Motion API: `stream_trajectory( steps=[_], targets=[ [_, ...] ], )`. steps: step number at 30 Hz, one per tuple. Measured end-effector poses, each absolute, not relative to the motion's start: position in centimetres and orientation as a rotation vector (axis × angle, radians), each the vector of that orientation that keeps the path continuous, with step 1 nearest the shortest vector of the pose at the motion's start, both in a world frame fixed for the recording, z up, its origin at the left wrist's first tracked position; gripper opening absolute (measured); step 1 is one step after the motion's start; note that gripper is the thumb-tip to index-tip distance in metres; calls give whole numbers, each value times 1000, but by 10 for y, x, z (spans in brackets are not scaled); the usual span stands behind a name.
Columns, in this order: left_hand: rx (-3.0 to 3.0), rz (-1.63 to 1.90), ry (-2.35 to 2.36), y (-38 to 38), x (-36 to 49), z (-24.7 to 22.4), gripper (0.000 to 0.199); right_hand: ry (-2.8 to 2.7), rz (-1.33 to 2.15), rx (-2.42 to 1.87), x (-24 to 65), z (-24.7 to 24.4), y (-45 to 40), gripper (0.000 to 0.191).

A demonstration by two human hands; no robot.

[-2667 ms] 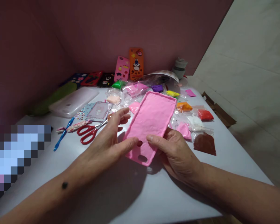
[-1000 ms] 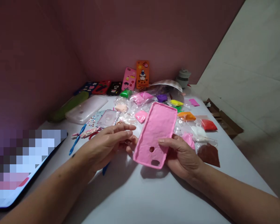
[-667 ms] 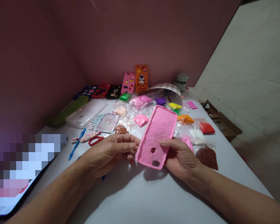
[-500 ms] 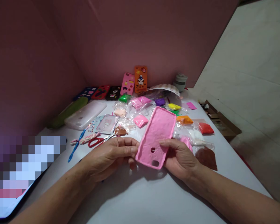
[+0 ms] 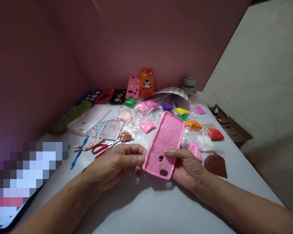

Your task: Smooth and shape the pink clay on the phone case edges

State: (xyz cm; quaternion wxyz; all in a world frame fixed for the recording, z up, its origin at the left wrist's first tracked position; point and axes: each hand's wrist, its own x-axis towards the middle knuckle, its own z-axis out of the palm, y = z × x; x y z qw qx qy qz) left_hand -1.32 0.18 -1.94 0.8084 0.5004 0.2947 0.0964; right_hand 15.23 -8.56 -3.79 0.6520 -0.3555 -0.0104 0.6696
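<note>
The pink phone case [image 5: 167, 138] is held tilted above the white tabletop [image 5: 127, 214]. At left, a blue tool [image 5: 79, 152] and red-handled scissors [image 5: 99, 148] are laid. The case's left edge is met by the left hand [image 5: 119, 164], its fingers bent nearly together; whether it is pinched cannot be told. The right edge is gripped between thumb and fingers of the right hand [image 5: 189, 165], beyond which a brown packet [image 5: 215, 164] is placed.

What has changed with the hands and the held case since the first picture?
The left hand shifted: its thumb was over the held case's face, now it is at the left edge. The right hand kept its grip; the scissors stayed put.
</note>
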Motion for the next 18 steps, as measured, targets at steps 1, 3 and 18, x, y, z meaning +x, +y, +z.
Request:
stream_trajectory(
  steps=[1,3,18],
  targets=[
    [1074,209,624,2,-13,-19,10,-35,1512,-807,153,-39,-86,25],
    [1082,213,609,2,-13,-18,11,-54,1503,-810,154,-40,-85,25],
    [1140,211,631,-4,-13,-8,15,-18,1514,-764,157,-44,-85,31]
  ],
)
